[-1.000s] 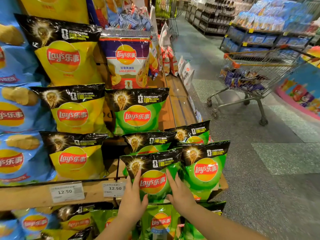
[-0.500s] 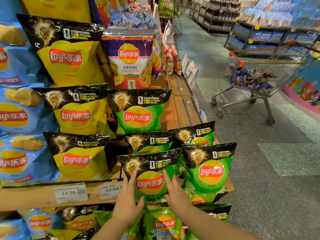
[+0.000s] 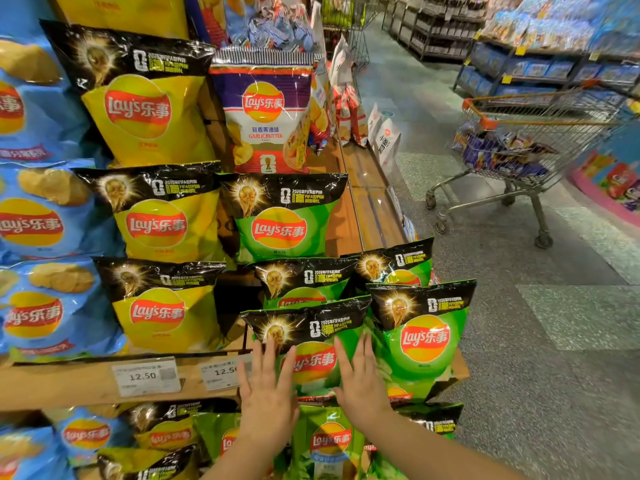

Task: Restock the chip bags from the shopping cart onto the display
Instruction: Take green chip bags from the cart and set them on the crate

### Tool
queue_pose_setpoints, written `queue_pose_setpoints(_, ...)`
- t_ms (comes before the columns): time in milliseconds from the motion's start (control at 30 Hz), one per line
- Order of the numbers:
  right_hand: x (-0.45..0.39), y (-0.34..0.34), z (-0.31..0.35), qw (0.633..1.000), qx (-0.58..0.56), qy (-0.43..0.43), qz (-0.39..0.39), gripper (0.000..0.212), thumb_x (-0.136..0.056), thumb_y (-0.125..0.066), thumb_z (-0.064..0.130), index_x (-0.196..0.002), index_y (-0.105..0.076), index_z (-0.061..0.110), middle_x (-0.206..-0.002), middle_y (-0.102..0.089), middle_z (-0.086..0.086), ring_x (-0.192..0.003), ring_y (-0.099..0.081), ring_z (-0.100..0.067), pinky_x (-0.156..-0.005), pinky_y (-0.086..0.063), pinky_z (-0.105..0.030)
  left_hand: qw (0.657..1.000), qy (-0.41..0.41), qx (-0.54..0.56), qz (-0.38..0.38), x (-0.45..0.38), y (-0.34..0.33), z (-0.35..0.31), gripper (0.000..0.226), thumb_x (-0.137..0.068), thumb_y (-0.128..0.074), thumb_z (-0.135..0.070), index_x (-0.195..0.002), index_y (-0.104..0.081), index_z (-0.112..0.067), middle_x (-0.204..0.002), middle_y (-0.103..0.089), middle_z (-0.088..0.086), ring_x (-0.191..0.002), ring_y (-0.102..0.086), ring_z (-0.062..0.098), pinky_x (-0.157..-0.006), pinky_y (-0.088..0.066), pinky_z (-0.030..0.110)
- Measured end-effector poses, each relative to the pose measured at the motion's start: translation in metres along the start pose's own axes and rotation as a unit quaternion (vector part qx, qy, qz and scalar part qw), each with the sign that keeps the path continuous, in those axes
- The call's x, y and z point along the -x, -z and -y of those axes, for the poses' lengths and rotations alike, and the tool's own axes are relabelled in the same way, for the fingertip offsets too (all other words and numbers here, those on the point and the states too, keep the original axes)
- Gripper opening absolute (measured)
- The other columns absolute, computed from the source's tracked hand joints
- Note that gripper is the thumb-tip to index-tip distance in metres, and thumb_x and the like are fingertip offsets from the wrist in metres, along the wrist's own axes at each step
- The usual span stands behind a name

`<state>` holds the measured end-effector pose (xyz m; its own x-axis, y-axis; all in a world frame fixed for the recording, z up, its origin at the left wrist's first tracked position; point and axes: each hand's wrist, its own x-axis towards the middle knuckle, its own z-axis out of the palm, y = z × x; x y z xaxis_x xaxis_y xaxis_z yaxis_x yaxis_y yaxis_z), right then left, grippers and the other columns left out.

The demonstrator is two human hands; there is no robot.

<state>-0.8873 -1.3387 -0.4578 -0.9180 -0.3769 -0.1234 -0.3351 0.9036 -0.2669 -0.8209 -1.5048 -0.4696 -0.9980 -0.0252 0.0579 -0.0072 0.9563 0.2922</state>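
Both hands flat on front green chip bag [image 3: 311,344], standing at the front edge of the wooden shelf [image 3: 52,382]. Left hand [image 3: 268,393] on its left side, right hand [image 3: 360,379] on its right, fingers spread, not pinching. Second green bag [image 3: 422,334] just beside on the right. Shopping cart [image 3: 533,140] well apart in the aisle, holding more bags.

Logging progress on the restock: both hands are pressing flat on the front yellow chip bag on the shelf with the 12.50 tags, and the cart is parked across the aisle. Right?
Not quite: the head view shows the left hand and right hand pressing flat on the front green chip bag, not a yellow one. The 12.50 tags and the cart across the aisle are as you said.
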Motion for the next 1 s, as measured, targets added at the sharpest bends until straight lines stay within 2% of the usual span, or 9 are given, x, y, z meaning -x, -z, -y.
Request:
queue_pose_setpoints(33,0.002,0.003,0.002,1.0,-0.003,-0.017,-0.017,0.136,-0.073,-0.077,0.043,-0.134,0.043,0.032,-0.149,0.006,-0.032,-0.138,0.005,-0.042,-0.112,-0.024,-0.047,1.0,-0.018,-0.018,0.008,-0.001,0.001,0.0,0.156,-0.029,-0.094,-0.041,-0.152,-0.001,-0.018,-0.158,0.003,0.015,-0.146,0.004,0.033,-0.116,0.007,0.051)
queue_pose_setpoints(167,0.014,-0.004,0.0,0.999,-0.01,-0.031,-0.007,0.121,-0.085,-0.066,0.04,-0.129,0.046,0.034,-0.14,0.05,-0.016,-0.139,0.015,-0.036,-0.115,-0.028,-0.048,0.996,-0.032,-0.085,-0.002,-0.011,0.002,0.002,0.149,-0.037,-0.092,-0.043,-0.152,-0.003,-0.013,-0.158,-0.006,0.015,-0.146,0.003,0.031,-0.115,-0.003,0.057)
queue_pose_setpoints(233,0.017,-0.003,-0.002,1.0,0.0,-0.007,-0.03,0.134,-0.061,-0.083,0.043,-0.15,0.014,0.019,-0.155,0.012,-0.021,-0.143,-0.014,-0.04,-0.108,-0.038,-0.045,0.994,-0.031,-0.107,0.001,-0.016,0.009,0.001,0.14,-0.042,-0.09,-0.041,-0.15,-0.008,-0.01,-0.153,-0.018,0.018,-0.146,0.005,0.031,-0.112,-0.013,0.059)
queue_pose_setpoints(300,0.015,-0.005,-0.007,0.996,0.048,0.052,-0.047,0.137,-0.053,-0.086,0.045,-0.152,0.003,0.01,-0.156,-0.005,-0.021,-0.144,-0.014,-0.035,-0.117,-0.023,-0.043,0.991,-0.045,-0.129,0.003,-0.021,0.013,0.003,0.129,-0.045,-0.089,-0.036,-0.148,-0.015,-0.008,-0.15,-0.021,0.02,-0.146,0.005,0.032,-0.112,-0.014,0.057)
queue_pose_setpoints(433,0.008,0.001,-0.009,0.979,0.138,0.149,-0.024,0.125,-0.062,-0.081,0.049,-0.15,-0.005,0.004,-0.158,0.011,-0.018,-0.143,-0.019,-0.031,-0.114,-0.025,-0.045,0.982,-0.044,-0.179,0.039,-0.029,0.021,0.005,0.117,-0.057,-0.084,-0.031,-0.149,-0.018,-0.005,-0.156,-0.005,0.019,-0.145,0.011,0.032,-0.117,0.011,0.046)
queue_pose_setpoints(567,-0.003,0.013,-0.011,0.974,0.163,0.16,0.002,0.111,-0.061,-0.084,0.045,-0.144,-0.023,0.002,-0.15,-0.018,-0.019,-0.138,-0.021,-0.03,-0.11,-0.027,-0.043,0.951,-0.127,-0.268,0.089,-0.031,0.026,0.002,0.092,-0.097,-0.041,-0.045,-0.135,0.034,-0.007,-0.139,0.045,0.014,-0.125,0.049,0.029,-0.093,0.043,0.042)
queue_pose_setpoints(700,-0.013,0.022,-0.017,0.949,0.224,0.212,0.06,0.088,-0.096,-0.051,0.036,-0.141,0.02,0.011,-0.146,0.03,-0.012,-0.134,0.031,-0.025,-0.113,0.013,-0.037,0.956,-0.127,-0.248,0.096,-0.038,0.033,0.015,0.098,-0.089,-0.047,-0.06,-0.143,0.017,-0.008,-0.151,0.021,0.015,-0.132,0.042,0.027,-0.104,0.035,0.04)
queue_pose_setpoints(800,-0.022,0.026,-0.016,0.952,0.212,0.208,0.072,0.083,-0.1,-0.04,0.039,-0.136,0.03,0.014,-0.142,0.039,-0.008,-0.131,0.035,-0.022,-0.111,0.018,-0.035,0.944,-0.14,-0.262,0.145,-0.05,0.037,0.019,0.092,-0.094,-0.028,-0.063,-0.127,0.043,-0.015,-0.14,0.042,0.009,-0.123,0.049,0.024,-0.096,0.04,0.035)
queue_pose_setpoints(1000,-0.03,0.027,-0.016,0.956,0.21,0.187,0.09,0.078,-0.101,-0.036,0.036,-0.136,0.03,0.016,-0.142,0.039,-0.007,-0.13,0.036,-0.02,-0.113,0.016,-0.034,0.94,-0.135,-0.27,0.16,-0.068,0.038,0.02,0.09,-0.095,-0.03,-0.061,-0.131,0.04,-0.016,-0.14,0.042,0.008,-0.129,0.04,0.025,-0.108,0.028,0.04)
